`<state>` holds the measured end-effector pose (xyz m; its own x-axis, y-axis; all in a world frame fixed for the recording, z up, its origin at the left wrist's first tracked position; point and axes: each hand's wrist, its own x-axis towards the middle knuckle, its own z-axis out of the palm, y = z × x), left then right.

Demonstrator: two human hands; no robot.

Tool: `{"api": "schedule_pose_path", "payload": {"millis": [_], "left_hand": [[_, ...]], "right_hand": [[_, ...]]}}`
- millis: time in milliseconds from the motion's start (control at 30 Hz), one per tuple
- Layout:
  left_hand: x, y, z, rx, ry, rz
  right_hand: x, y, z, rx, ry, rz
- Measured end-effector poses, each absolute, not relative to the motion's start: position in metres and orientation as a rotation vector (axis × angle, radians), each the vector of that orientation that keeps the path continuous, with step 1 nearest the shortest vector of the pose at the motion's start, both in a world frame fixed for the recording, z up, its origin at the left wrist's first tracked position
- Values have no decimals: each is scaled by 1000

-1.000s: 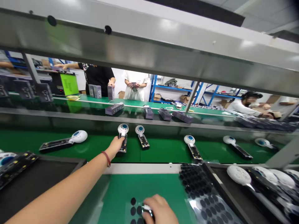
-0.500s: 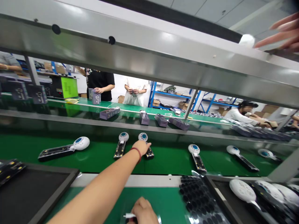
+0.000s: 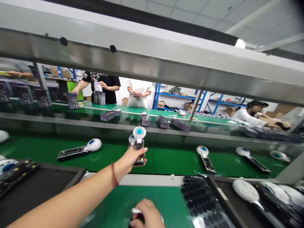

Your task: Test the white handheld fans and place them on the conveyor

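Observation:
My left hand [image 3: 131, 156], with a red band at the wrist, grips a handheld device [image 3: 139, 136] by its dark body. The device has a round white head with a blue centre and an open body showing circuit parts. Just behind it, another such device [image 3: 131, 138] is partly hidden on the green conveyor belt [image 3: 163, 158]. At the bottom edge, my right hand [image 3: 149, 213] is closed on a small black thing with a white end [image 3: 136, 211]; its kind cannot be made out.
More devices lie on the belt, one to the left [image 3: 79, 149] and several to the right. A dark tray [image 3: 47, 180] stands left, another tray [image 3: 225, 199] right, beside a sheet of black discs [image 3: 197, 196]. A metal beam [image 3: 152, 53] crosses overhead. People handle boxes [image 3: 72, 100] beyond.
My left hand has lifted a device off the belt and drawn it slightly left and nearer. The right hand stays low. A hand at upper right has left view. Across the line, a person has moved boxes.

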<state>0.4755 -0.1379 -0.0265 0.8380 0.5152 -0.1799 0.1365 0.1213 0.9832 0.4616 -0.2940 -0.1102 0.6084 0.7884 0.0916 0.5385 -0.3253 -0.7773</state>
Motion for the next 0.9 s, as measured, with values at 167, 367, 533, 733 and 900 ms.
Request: {"api": "schedule_pose_path", "payload": {"millis": [167,367,533,733,900], "left_hand": [[384,-181,-45,1312,635,247],[352,-231,-109,1362,624,96],[349,-242,-110,1565,673,172],[350,-248,-88,1629,727,138],[350,-250,-87,1650,749,138]], "right_hand": [[474,-318,-83,-1862,-822,478],[454,-341,-72,-1840,-693,546],[437,-344,-79,-1908,-695,554],[433,-344,-82,-1960,-802,439],[429,-344,-83,-1954,-862,341]]}}
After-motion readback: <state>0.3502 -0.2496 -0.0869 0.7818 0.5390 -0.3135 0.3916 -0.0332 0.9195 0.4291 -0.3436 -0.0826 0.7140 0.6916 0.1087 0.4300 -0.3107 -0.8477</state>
